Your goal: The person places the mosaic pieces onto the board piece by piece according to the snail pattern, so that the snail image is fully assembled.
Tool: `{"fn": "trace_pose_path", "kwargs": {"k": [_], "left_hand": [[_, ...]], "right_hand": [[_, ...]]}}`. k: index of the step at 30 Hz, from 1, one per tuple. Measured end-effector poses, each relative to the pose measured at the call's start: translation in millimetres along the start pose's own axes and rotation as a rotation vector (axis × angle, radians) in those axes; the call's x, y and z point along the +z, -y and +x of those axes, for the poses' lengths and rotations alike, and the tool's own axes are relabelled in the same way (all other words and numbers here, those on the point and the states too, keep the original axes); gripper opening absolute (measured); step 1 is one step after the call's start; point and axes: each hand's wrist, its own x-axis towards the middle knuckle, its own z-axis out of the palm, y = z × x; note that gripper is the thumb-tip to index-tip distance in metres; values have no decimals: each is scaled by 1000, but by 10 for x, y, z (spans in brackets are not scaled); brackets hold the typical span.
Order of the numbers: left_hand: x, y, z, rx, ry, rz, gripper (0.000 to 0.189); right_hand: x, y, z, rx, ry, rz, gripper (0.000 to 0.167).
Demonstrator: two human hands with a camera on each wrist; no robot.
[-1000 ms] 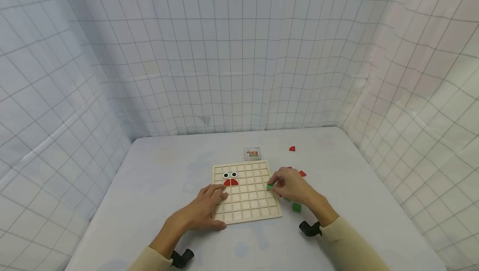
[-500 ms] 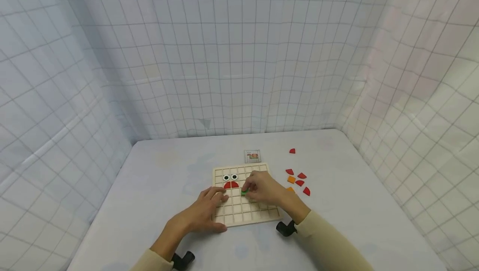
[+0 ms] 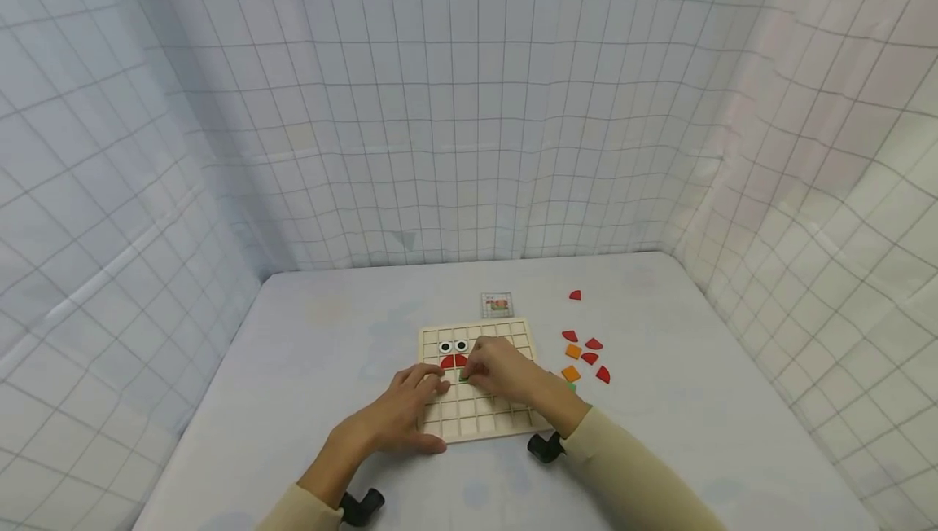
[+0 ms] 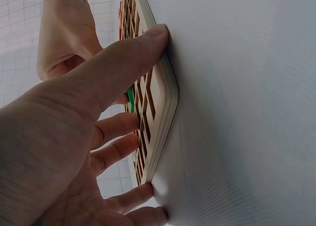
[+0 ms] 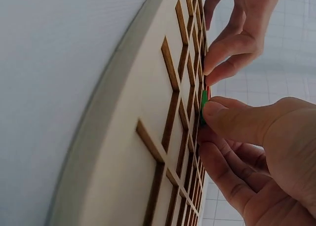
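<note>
A pale wooden grid board [image 3: 476, 431] lies on the white table. My left hand [image 3: 401, 409] rests along its left side, thumb on the near edge and fingers reaching over the grid. My right hand [image 3: 506, 368] is over the middle of the board and pinches a green tile [image 5: 204, 101] between thumb and fingers. The tile touches the grid just below two red quarter-circle tiles [image 3: 460, 360]; whether it lies flat in a cell is hidden by the fingers. Two round eye tiles [image 3: 445, 347] sit above the red ones.
Right of the board lie several red quarter-circle pieces [image 3: 603, 374] and two orange squares [image 3: 571, 373]. A green piece [image 3: 572, 387] shows partly behind the right wrist. A small picture card [image 3: 497, 304] lies beyond the board. Gridded white curtains [image 3: 469, 148] surround the table.
My right hand has carried the green tile leftward from the board's right edge to the cells below the red pieces. My left hand has stayed in place.
</note>
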Motion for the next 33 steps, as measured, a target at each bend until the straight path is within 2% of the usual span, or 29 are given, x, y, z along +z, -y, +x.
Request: {"fn": "trace_pose_path", "kwargs": {"k": [8,15,21,33], "left_hand": [[8,18,29,-6,2,12,89],[15,14,16,-15,5,9,88],[4,2,11,-6,-1,6,89],[10,12,6,-3,-1,-1,89]], "right_hand": [[37,-1,17,-1,-27,-41,9],[46,33,40,19,11,-15,10],[60,58,68,64,16,-40,10],[100,34,40,7,-36,-60,11]]}}
